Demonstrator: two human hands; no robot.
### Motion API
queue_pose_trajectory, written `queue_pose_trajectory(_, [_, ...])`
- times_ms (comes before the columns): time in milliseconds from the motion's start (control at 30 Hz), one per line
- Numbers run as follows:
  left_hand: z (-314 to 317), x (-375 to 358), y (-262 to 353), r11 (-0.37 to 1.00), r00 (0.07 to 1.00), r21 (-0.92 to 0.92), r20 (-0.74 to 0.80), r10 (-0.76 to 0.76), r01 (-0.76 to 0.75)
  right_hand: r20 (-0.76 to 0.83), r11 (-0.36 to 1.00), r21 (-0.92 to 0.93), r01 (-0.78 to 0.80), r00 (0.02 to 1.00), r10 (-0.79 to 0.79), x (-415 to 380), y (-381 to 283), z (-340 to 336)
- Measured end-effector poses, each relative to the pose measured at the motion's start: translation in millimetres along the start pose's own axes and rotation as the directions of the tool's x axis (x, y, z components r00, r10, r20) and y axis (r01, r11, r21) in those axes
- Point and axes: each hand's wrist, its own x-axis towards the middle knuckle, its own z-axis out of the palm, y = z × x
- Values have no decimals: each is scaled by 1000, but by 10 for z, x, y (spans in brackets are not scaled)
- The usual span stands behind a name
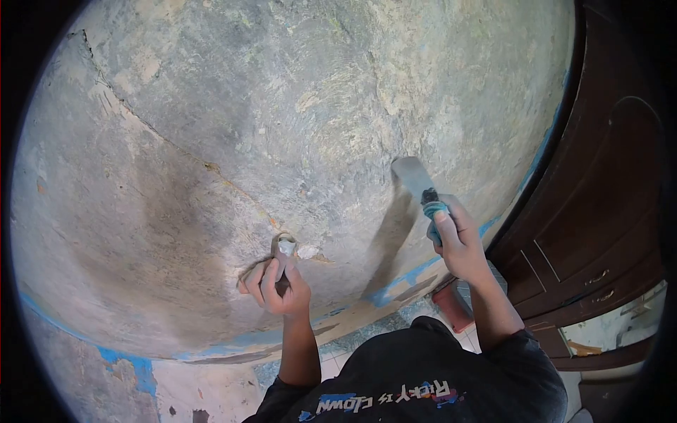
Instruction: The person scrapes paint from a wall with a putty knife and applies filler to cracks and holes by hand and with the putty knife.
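Observation:
My right hand [456,240] is closed around the teal, wrapped-looking handle of a putty knife [411,175]. Its wide grey blade points up and left against the bare plaster wall [338,106], casting a long shadow below. My left hand [277,287] pinches a small, narrow grey piece with a rounded end [285,244], and something whitish shows on that end. It is close to the wall, beside a pale patch [308,251] at the lower end of a long crack [151,132]. What exactly the left fingers hold is partly hidden by them.
Dark brown wooden furniture [599,211] stands along the right side. Blue paint remnants [402,285] edge the wall's lower part. A reddish container-like object [452,308] is on the tiled floor near my right arm. Peeling paint [130,370] shows at lower left.

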Motion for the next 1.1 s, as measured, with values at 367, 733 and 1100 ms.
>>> queue_pose_trajectory(367, [255, 568, 659, 998, 999, 10, -2, -54, 54, 153, 996, 58, -63, 987, 54, 103, 212, -244])
queue_pose_trajectory(733, [989, 969, 1224, 971, 957, 0, 171, 235, -238, 122, 982, 187, 4, 992, -27, 329, 625, -875])
queue_pose_trajectory(1100, [958, 1035, 1254, 963, 985, 211, 20, 169, -169, 177, 977, 206, -52, 984, 15, 377, 876, -1275])
